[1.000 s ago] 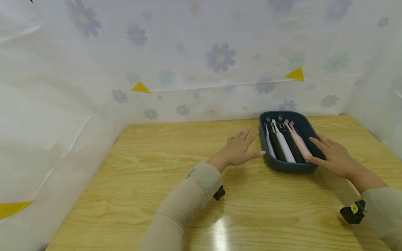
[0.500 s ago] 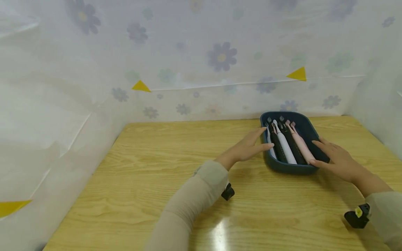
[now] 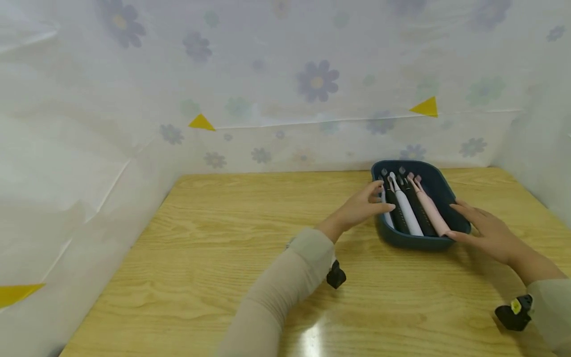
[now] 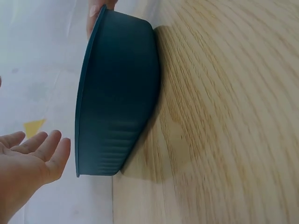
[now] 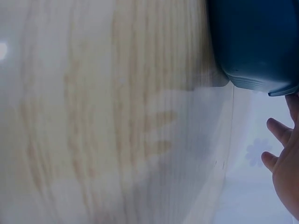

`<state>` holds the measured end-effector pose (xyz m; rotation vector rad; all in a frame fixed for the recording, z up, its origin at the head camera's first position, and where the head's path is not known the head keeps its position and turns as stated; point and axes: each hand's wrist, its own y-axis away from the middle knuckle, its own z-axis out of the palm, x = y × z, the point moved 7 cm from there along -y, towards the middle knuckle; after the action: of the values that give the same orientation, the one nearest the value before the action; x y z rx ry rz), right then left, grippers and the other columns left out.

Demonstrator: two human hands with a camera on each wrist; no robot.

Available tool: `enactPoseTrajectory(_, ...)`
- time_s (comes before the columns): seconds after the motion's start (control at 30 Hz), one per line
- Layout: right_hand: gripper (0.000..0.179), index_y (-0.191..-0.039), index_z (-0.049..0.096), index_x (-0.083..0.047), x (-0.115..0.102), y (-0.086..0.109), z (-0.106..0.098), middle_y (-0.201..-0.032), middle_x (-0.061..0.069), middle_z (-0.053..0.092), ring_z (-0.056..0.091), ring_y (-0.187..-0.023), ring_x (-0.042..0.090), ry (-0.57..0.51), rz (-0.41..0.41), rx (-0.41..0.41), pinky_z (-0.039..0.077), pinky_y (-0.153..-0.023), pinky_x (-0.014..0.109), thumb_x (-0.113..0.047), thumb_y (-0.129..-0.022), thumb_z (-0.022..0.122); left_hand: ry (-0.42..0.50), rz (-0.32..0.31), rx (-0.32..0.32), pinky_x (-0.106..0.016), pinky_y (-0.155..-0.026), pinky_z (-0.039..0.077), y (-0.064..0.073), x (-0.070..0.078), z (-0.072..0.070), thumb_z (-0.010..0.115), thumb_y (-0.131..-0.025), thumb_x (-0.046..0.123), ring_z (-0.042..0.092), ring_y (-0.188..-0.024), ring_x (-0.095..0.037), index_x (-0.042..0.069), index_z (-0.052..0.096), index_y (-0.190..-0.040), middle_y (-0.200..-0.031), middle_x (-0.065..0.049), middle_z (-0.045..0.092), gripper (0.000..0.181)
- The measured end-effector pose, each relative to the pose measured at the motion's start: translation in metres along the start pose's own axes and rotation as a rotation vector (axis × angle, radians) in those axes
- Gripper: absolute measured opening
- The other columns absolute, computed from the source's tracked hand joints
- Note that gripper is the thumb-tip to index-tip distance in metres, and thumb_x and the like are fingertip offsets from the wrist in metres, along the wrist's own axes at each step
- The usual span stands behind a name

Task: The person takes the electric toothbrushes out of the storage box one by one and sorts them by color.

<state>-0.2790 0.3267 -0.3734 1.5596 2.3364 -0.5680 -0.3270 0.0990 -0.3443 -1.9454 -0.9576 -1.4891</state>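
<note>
Head view: navy bin [image 3: 412,243] of toothbrushes [image 3: 408,210] stood on tabletop [image 3: 250,238]; left grip [image 3: 359,207] spread loosely by left rim, right grip [image 3: 492,235] by right, neither clasping anything. Left wrist view: bin looked stiff, light, best held by opposite rims. Right wrist view: fingers [image 5: 280,133] extended.

A wood-grained tabletop [image 3: 200,248] runs back to a whitish sheet [image 3: 267,59] printed with faded purple and green flowers [image 3: 317,81], creased across, with two yellow triangles [image 3: 201,123] along the crease. Wrinkled white sheeting [image 3: 58,163] covers the left side; light [image 3: 312,339] glares off the near wood.
</note>
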Motion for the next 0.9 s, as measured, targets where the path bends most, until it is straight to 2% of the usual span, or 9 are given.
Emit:
enactPoseTrajectory(0.2, 0.070, -0.137, 0.016, -0.003, 0.001, 0.003, 0.000, -0.140, 0.021, 0.007, 0.016, -0.115, 0.053, -0.013, -0.007, -0.001, 0.016, -0.077, 0.067, -0.026, -0.084, 0.055, 0.188, -0.031, 0.006, -0.026, -0.087, 0.038, -0.007, -0.002, 0.007, 0.049, -0.088, 0.028, 0.038, -0.115, -0.011, 0.020, 0.023, -0.137, -0.135, -0.001, 0.031, 0.055)
enactPoseTrajectory(0.37, 0.069, -0.137, 0.018, -0.003, 0.002, 0.003, -0.001, -0.140, 0.020, 0.009, 0.016, -0.116, 0.051, -0.027, -0.003, 0.008, 0.015, -0.080, 0.067, -0.025, -0.084, 0.055, 0.254, -0.061, 0.030, -0.028, -0.085, 0.040, -0.012, 0.000, 0.011, 0.049, -0.088, 0.027, 0.044, -0.111, -0.016, 0.016, 0.026, -0.136, -0.131, -0.005, 0.036, 0.054)
enactPoseTrajectory(0.5, 0.069, -0.137, 0.019, -0.003, 0.002, 0.004, -0.002, -0.141, 0.019, 0.009, 0.017, -0.117, 0.050, -0.035, 0.000, 0.017, 0.015, -0.082, 0.066, -0.025, -0.083, 0.055, 0.274, -0.103, 0.065, -0.031, -0.085, 0.040, -0.016, 0.004, 0.014, 0.050, -0.088, 0.029, 0.044, -0.111, -0.020, 0.017, 0.030, -0.134, -0.128, -0.003, 0.040, 0.052)
enactPoseTrajectory(0.63, 0.069, -0.137, 0.019, -0.003, 0.000, 0.005, -0.002, -0.141, 0.017, 0.009, 0.019, -0.116, 0.051, -0.033, -0.004, 0.020, 0.021, -0.079, 0.063, -0.024, -0.083, 0.056, 0.236, -0.154, 0.111, -0.032, -0.085, 0.041, -0.020, 0.007, 0.017, 0.048, -0.088, 0.036, 0.044, -0.111, -0.018, 0.021, 0.031, -0.134, -0.129, 0.005, 0.038, 0.052)
enactPoseTrajectory(0.9, 0.070, -0.137, 0.017, -0.002, -0.003, 0.006, -0.002, -0.141, 0.017, 0.008, 0.021, -0.115, 0.050, -0.036, -0.002, 0.016, 0.024, -0.078, 0.060, -0.023, -0.083, 0.056, 0.196, -0.192, 0.208, -0.031, -0.082, 0.042, -0.028, 0.012, 0.023, 0.043, -0.087, 0.044, 0.041, -0.113, -0.015, 0.022, 0.036, -0.130, -0.127, 0.009, 0.037, 0.049)
